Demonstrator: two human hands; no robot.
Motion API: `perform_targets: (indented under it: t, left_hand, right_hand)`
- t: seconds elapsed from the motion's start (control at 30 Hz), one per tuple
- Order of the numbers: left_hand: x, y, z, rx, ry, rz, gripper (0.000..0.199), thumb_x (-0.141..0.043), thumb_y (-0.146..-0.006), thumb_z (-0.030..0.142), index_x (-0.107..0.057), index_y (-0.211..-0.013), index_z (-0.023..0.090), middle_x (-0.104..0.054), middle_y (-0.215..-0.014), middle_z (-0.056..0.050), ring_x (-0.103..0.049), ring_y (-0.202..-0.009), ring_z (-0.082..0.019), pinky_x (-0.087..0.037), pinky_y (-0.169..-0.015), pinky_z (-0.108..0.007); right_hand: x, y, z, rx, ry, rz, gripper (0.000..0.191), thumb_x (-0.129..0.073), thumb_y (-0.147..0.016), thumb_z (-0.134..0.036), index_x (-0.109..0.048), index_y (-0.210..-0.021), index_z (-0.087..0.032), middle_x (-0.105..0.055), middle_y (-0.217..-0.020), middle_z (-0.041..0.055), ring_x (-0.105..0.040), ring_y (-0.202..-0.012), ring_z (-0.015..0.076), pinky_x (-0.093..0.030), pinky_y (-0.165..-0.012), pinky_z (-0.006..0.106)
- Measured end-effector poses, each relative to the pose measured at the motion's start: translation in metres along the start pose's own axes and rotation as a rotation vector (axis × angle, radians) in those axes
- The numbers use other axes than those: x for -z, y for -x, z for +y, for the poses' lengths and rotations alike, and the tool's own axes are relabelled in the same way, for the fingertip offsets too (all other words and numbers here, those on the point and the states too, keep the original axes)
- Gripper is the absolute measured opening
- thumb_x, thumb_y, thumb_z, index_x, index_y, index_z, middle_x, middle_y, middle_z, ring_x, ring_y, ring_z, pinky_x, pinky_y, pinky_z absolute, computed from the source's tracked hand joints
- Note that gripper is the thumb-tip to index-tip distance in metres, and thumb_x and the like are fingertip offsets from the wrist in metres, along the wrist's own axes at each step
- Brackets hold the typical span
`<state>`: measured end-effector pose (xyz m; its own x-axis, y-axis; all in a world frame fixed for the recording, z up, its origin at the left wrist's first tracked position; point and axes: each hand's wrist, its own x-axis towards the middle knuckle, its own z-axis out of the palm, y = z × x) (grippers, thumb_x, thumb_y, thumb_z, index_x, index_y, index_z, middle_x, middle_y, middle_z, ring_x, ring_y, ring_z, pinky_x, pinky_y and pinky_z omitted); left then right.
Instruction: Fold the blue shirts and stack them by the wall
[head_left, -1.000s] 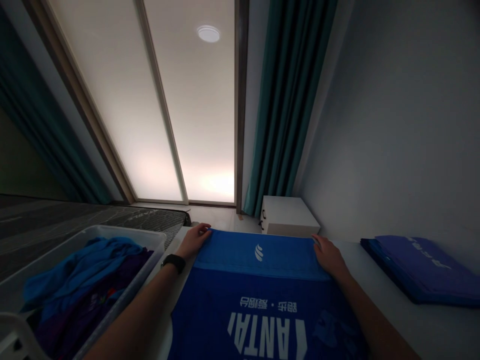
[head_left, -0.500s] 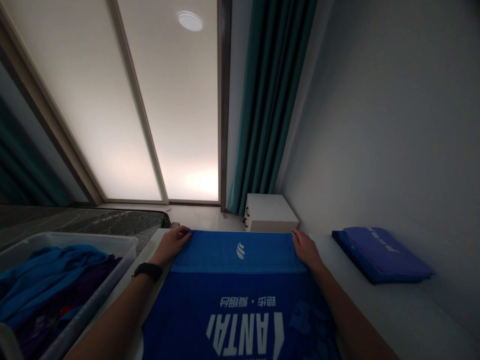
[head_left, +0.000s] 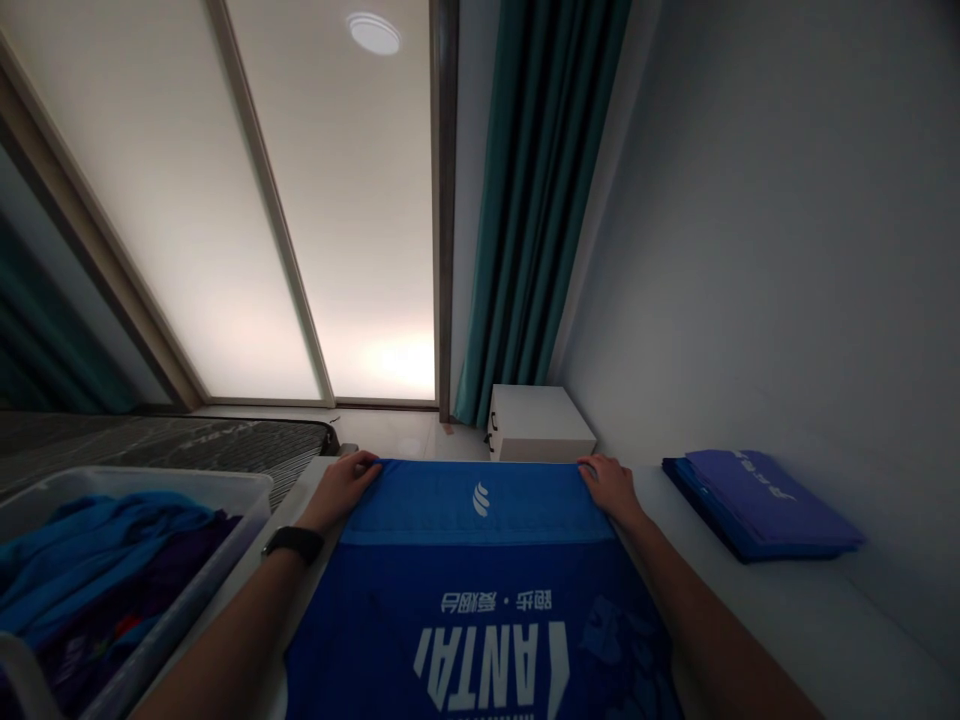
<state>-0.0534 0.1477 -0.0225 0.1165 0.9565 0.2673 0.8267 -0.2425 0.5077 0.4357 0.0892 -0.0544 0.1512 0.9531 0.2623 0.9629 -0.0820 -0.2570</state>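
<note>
A blue shirt lies spread on the white table, its white lettering upside down to me. Along the far side runs a lighter blue band with a small white logo. My left hand pinches the band's far left corner; a black watch is on that wrist. At the far right corner my right hand has thumb and fingers closed on the cloth. The shirt's near part runs out of view at the bottom.
A clear plastic bin of rumpled blue and purple clothes stands at the left. Folded purple and blue garments are stacked on the table at the right, near the wall. Beyond the table are a white cabinet and a teal curtain.
My right hand has shifted slightly left at its corner, fingers now bent more over the cloth. My left hand and the shirt stay almost as they were.
</note>
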Motion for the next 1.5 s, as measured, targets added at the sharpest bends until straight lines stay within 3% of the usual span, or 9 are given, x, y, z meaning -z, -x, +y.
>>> perform_targets:
  t: [0.23, 0.47, 0.7, 0.93, 1.27, 1.4, 1.5]
  left_hand:
    - [0.003, 0.001, 0.004, 0.008, -0.001, -0.003, 0.035, -0.050, -0.079, 0.048, -0.070, -0.093, 0.022, -0.070, -0.088, -0.005, -0.066, -0.081, -0.023, -0.051, -0.078, -0.031]
    - [0.003, 0.001, 0.004, 0.006, 0.011, -0.008, 0.035, -0.051, -0.079, 0.047, -0.071, -0.093, 0.022, -0.071, -0.089, -0.004, -0.066, -0.081, -0.023, -0.050, -0.079, -0.030]
    - [0.005, 0.002, 0.007, 0.020, 0.028, -0.010, 0.033, -0.053, -0.078, 0.046, -0.071, -0.092, 0.022, -0.070, -0.086, -0.004, -0.066, -0.081, -0.023, -0.049, -0.079, -0.031]
    - [0.006, 0.003, 0.008, 0.025, 0.068, 0.001, 0.036, -0.053, -0.077, 0.048, -0.071, -0.091, 0.021, -0.071, -0.085, -0.004, -0.065, -0.078, -0.023, -0.049, -0.076, -0.031]
    - [0.009, 0.004, 0.006, 0.039, 0.107, -0.032, 0.041, -0.050, -0.078, 0.052, -0.070, -0.092, 0.020, -0.069, -0.086, -0.005, -0.064, -0.083, -0.023, -0.047, -0.073, -0.029]
    - [0.015, 0.002, 0.011, 0.020, 0.034, -0.003, 0.042, -0.047, -0.077, 0.049, -0.071, -0.092, 0.018, -0.064, -0.072, -0.003, -0.063, -0.072, -0.022, -0.044, -0.064, -0.028]
    - [0.023, 0.002, 0.021, 0.073, 0.027, -0.055, 0.042, -0.045, -0.078, 0.047, -0.068, -0.096, 0.017, -0.063, -0.058, -0.001, -0.062, -0.061, -0.022, -0.041, -0.059, -0.028]
  right_hand:
    - [0.000, 0.001, -0.001, 0.035, -0.014, 0.027, 0.031, -0.037, -0.092, -0.033, -0.063, -0.104, -0.021, -0.064, -0.112, 0.0083, -0.053, -0.110, 0.0248, -0.037, -0.092, 0.038]
    - [0.000, 0.005, -0.004, 0.168, -0.132, 0.123, 0.027, -0.039, -0.091, -0.031, -0.062, -0.098, -0.019, -0.065, -0.099, 0.0098, -0.056, -0.100, 0.0252, -0.039, -0.091, 0.037]
    - [-0.005, 0.000, 0.007, 0.053, -0.299, 0.066, 0.037, -0.045, -0.084, -0.032, -0.063, -0.114, -0.019, -0.068, -0.092, 0.0067, -0.063, -0.081, 0.0199, -0.048, -0.079, 0.032]
    - [-0.005, -0.007, 0.008, -0.009, -0.285, 0.012, 0.032, -0.049, -0.083, -0.040, -0.070, -0.092, -0.017, -0.070, -0.090, 0.0095, -0.064, -0.084, 0.0234, -0.047, -0.078, 0.034]
    - [0.021, -0.007, -0.003, -0.012, -0.196, -0.048, 0.022, -0.052, -0.078, -0.031, -0.069, -0.081, -0.018, -0.066, -0.077, 0.0047, -0.061, -0.078, 0.0203, -0.042, -0.073, 0.029]
    - [0.034, -0.003, -0.011, -0.074, -0.186, -0.072, 0.027, -0.049, -0.084, -0.032, -0.070, -0.093, -0.020, -0.066, -0.064, 0.0017, -0.063, -0.070, 0.0197, -0.041, -0.065, 0.027]
    - [0.046, 0.001, -0.021, -0.164, -0.270, -0.127, 0.029, -0.049, -0.086, -0.033, -0.067, -0.104, -0.018, -0.064, -0.053, 0.0002, -0.066, -0.070, 0.0203, -0.042, -0.064, 0.026]
